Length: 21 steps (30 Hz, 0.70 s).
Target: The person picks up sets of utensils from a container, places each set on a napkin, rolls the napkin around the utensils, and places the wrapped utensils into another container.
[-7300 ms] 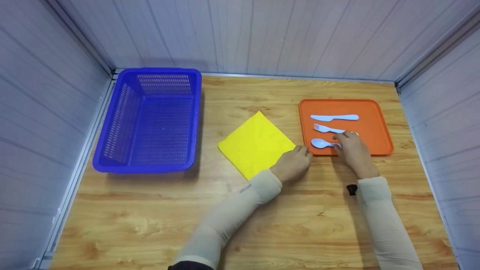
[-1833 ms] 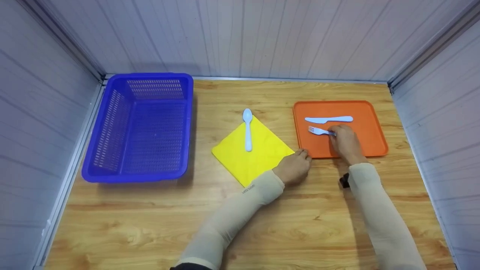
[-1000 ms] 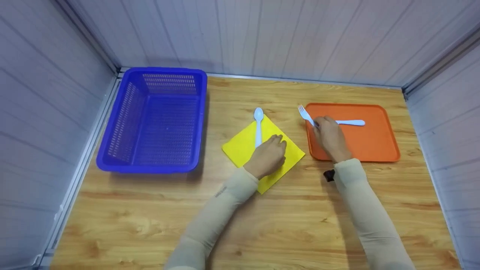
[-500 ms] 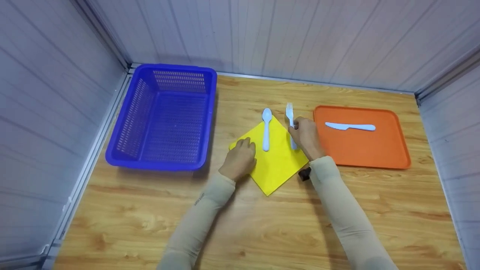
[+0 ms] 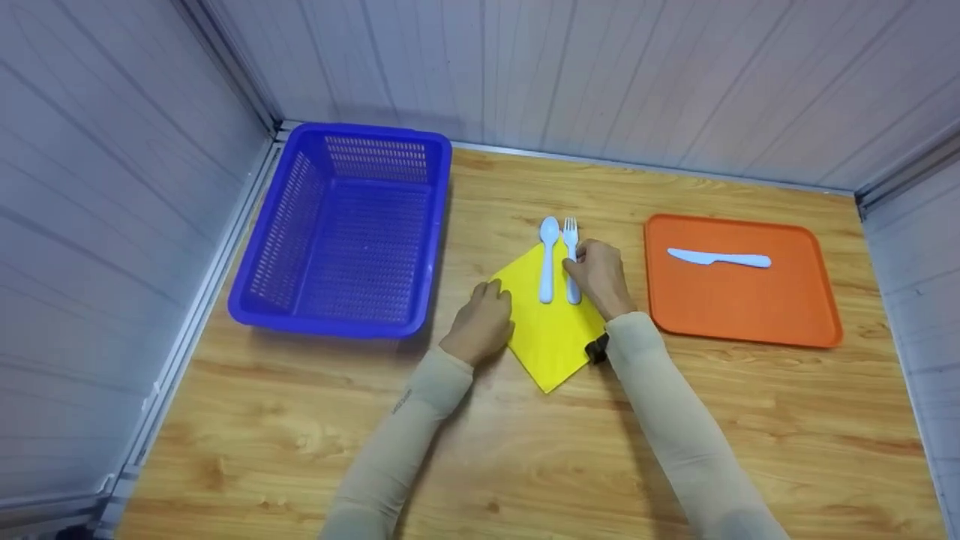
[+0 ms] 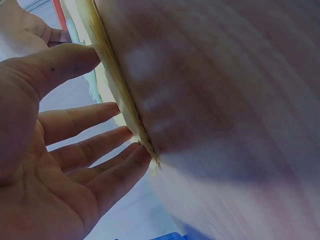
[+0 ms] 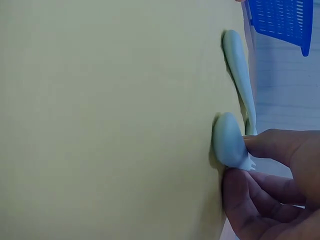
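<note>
A folded yellow napkin (image 5: 551, 356) lies with one corner toward the person. My right hand (image 5: 602, 276) pinches a pale blue plastic fork (image 5: 571, 231) between thumb and fingers, on the napkin's right part. In the right wrist view the fork's rounded handle end (image 7: 228, 142) points at the camera. Just left of it, roughly parallel, lies a matching spoon (image 5: 547, 281), its bowl past the napkin's far edge. My left hand (image 5: 482, 322) touches the napkin's left side; in the left wrist view its extended fingertips meet the layered napkin edge (image 6: 120, 85).
An orange tray (image 5: 742, 304) stands on the right with a pale blue knife (image 5: 727, 259) on it. At the back left is a blue slatted basket (image 5: 334, 326). Light panel walls (image 5: 555, 75) enclose the wooden table (image 5: 510, 465) at the back and sides.
The spoon, then the fork, have left the tray for the napkin; my right hand carried the fork left beside the spoon. My left hand has moved from the napkin's right corner to its left side.
</note>
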Motion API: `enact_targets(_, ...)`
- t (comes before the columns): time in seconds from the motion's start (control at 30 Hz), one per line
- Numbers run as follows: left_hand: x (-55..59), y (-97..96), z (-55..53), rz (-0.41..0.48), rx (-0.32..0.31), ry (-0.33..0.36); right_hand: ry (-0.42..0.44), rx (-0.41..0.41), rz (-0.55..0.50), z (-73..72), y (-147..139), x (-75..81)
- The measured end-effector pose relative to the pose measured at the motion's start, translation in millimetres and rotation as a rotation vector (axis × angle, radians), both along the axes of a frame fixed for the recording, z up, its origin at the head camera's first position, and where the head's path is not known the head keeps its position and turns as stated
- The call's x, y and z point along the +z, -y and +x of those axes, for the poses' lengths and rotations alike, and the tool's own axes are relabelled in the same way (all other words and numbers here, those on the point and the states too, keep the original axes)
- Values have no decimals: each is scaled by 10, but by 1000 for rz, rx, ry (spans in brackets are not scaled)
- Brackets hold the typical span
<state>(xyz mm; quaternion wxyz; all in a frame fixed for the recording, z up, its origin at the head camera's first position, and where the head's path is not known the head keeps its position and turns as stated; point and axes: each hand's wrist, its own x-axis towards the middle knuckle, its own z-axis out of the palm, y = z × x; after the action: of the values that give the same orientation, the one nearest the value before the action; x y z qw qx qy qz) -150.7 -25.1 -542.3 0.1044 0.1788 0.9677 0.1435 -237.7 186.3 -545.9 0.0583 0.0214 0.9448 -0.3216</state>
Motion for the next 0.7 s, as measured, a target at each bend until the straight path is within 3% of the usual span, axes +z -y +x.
enact_targets(0.57, 11, 0, 23, 47, 26, 42, -8, -2, -50, 8, 81, 8)
enact_targets(0.7, 10, 6, 29, 50, 17, 26, -2, -3, -50, 9, 98, 17)
